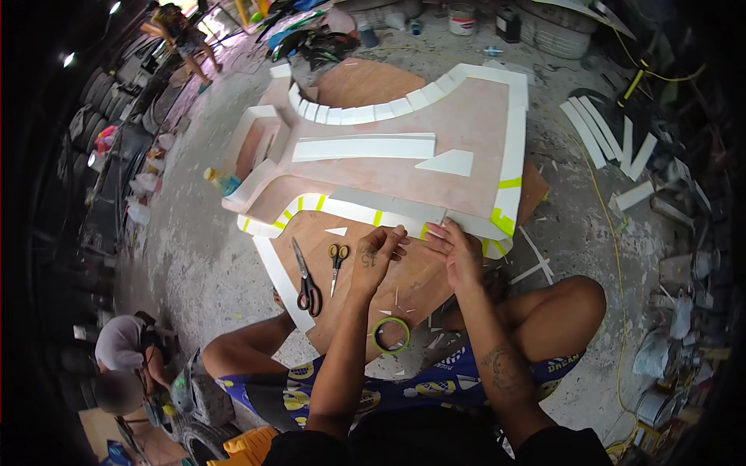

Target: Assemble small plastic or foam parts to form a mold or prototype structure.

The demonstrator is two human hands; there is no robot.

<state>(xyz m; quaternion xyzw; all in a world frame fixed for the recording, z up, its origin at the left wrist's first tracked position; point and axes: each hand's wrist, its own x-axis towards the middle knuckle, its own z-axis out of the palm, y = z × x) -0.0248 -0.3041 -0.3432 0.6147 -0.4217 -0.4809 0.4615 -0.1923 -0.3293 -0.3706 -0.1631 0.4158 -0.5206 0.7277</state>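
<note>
1. The concrete floor (194,256) fills the view, dusty and strewn with offcuts; stacked tyres line the wall at nine o'clock, and white strips (602,136) lie loose at two o'clock.
2. A brown plywood sheet (388,287) lies on the floor in front of the seated person, and on it rests the big pink panel (466,124), edged with white foam pieces.
3. The panel's near edge carries a long white foam strip (388,208), its long axis running from nine to three o'clock, tacked down with short tabs of yellow-green tape (501,221).
4. Both hands meet at this strip, which lies at twelve o'clock from the fingers. The right hand (458,252) is the nearer, its fingers spread flat and pressing the strip's lower edge.
5. The left hand (377,252) is loosely curled with fingertips pinched together just beside the right hand; whether a tape tab sits in the pinch is too small to tell.
6. At six o'clock from the hands, near the knees, lies a green tape roll (391,335).
7. At nine o'clock from the left hand lie red-handled scissors (305,279) and smaller yellow-handled scissors (336,262), blades closed.
8. Another person (124,353) crouches at seven o'clock.
</note>
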